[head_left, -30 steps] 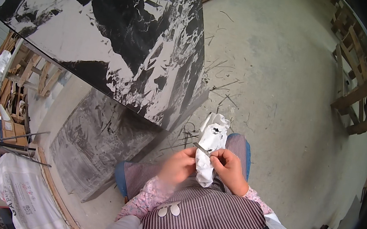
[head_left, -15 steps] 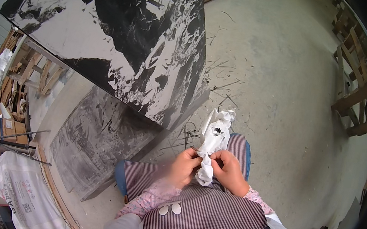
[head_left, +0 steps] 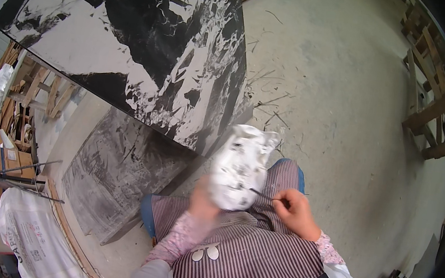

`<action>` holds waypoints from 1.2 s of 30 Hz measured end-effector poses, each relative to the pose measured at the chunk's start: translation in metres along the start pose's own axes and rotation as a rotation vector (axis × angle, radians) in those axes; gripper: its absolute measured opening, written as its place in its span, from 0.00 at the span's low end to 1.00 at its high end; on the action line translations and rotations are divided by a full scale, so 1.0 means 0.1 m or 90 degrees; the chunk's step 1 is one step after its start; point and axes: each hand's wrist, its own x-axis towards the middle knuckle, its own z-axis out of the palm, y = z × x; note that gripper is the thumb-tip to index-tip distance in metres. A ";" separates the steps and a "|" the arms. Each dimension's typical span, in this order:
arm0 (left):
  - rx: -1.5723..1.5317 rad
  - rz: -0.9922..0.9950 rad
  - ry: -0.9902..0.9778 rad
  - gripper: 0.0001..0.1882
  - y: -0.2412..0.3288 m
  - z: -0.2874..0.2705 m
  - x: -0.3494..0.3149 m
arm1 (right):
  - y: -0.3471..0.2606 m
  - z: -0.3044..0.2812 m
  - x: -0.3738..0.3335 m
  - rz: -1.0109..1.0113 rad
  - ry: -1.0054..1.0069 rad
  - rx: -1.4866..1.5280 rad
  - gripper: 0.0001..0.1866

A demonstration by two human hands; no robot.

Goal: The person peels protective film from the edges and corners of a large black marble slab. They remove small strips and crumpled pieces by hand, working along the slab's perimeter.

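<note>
My left hand (head_left: 204, 202), smeared by motion, grips the near left side of a crumpled white bag-like wrapping (head_left: 241, 166) with dark spots or holes on it. Whether it is plastic or cloth I cannot tell. Over my lap, to the right, my right hand (head_left: 297, 215) is closed in a pinch on a thin dark strip (head_left: 264, 195). The strip's far end reaches the wrapping's right edge. Under both hands lies a striped apron (head_left: 252, 259) across my knees.
A black-and-white marble-patterned slab (head_left: 134, 39) stands at the upper left, above a dusty grey panel (head_left: 118, 176). Thin dark scraps (head_left: 271, 100) litter the concrete floor. Wooden frames (head_left: 433, 98) stand far right; a white sack (head_left: 28, 232) and a cardboard box (head_left: 6, 159) are at left.
The wrapping, gathered and twisted between both hands before, now hangs spread out from my left hand, shifted left. My right hand has moved right, away from it, with the dark strip showing.
</note>
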 end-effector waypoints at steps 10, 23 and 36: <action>0.118 0.062 -0.103 0.20 0.01 0.18 -0.10 | -0.08 0.22 0.13 0.063 0.006 0.316 0.05; 0.111 0.002 -0.104 0.24 -0.20 -0.18 -0.06 | -0.33 0.24 0.35 -0.410 0.175 -0.210 0.13; 0.186 0.022 -0.114 0.27 0.07 0.06 -0.24 | -0.43 0.17 0.36 -0.535 0.237 -0.186 0.13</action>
